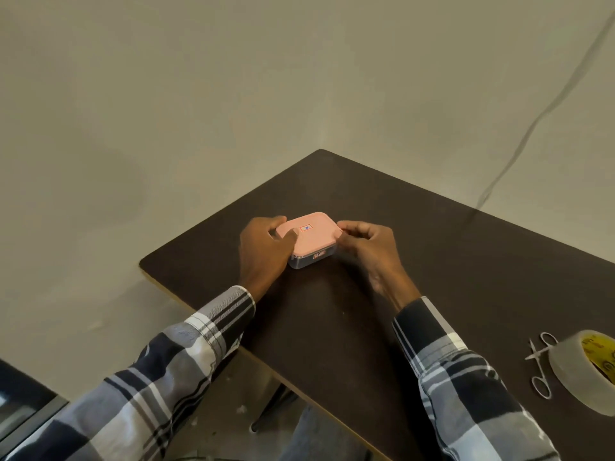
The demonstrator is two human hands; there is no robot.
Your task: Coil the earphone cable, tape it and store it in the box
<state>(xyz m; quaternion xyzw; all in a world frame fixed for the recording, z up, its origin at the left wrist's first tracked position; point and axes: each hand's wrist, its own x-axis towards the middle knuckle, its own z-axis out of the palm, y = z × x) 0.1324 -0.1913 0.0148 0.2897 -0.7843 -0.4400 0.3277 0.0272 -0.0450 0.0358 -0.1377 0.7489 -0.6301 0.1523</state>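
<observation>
the counter [416, 261] is dark, its far corner pushed into the corner of the walls. the box [311, 241] sits about midway between that far corner and the near edge, nearer the left edge, its pink lid [307, 232] lying flat on a clear base. the left hand [266, 247] grips the box's left end, thumb on top of the lid and fingers curled round the far side. the right hand [364, 247] has its fingers curled at the lid's right edge, pinching or pressing it there. the tape [585, 371] roll and small scissors [540, 361] lie untouched at the right edge, well apart from the box. no earphone cable shows anywhere; whether it is inside the box cannot be seen. judging by this, coiling and taping look done, and only seating the lid is left.
</observation>
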